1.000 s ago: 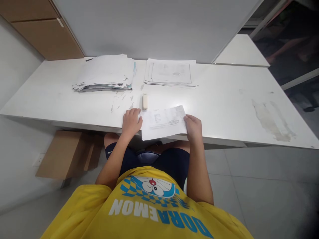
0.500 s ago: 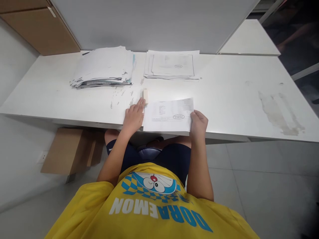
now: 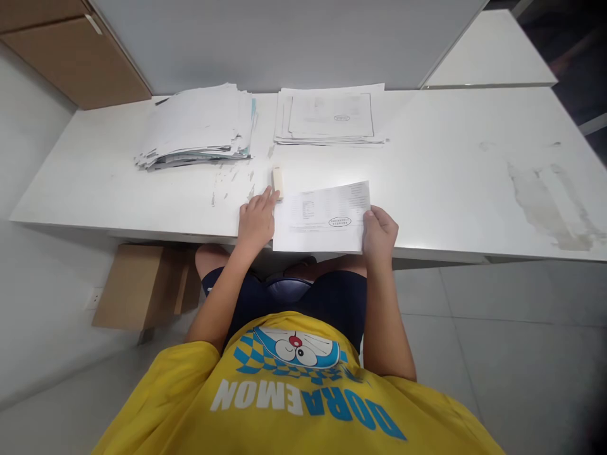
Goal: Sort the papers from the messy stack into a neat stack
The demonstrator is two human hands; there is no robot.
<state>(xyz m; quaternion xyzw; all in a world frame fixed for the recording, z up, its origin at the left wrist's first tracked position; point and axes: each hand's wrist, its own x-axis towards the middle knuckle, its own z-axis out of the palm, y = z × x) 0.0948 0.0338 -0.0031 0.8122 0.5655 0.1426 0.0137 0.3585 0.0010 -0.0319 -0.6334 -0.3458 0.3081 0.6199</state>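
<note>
A printed sheet of paper (image 3: 322, 234) with an oval stamp mark lies at the front edge of the white desk, its right side slightly raised. My right hand (image 3: 380, 235) pinches the sheet's right edge between thumb and fingers. Along the sheet's left edge, my left hand (image 3: 257, 220) rests with fingers extended over the desk. Its fingertips reach the near end of a small cream-coloured block (image 3: 277, 180); whether they press on it I cannot tell. What kind of object the block is does not show clearly.
A thick, uneven stack of papers (image 3: 199, 123) sits at the back left of the desk (image 3: 441, 183). Right of it lies a thinner pile of printed sheets (image 3: 332, 114). Cardboard boxes stand at the upper left (image 3: 80, 60) and under the desk (image 3: 130, 284). A grey panel (image 3: 284, 44) rises behind.
The camera view has shifted slightly. Both hands keep nearly the same places, the right one still pinching the sheet and the left one beside the cream-coloured block.
</note>
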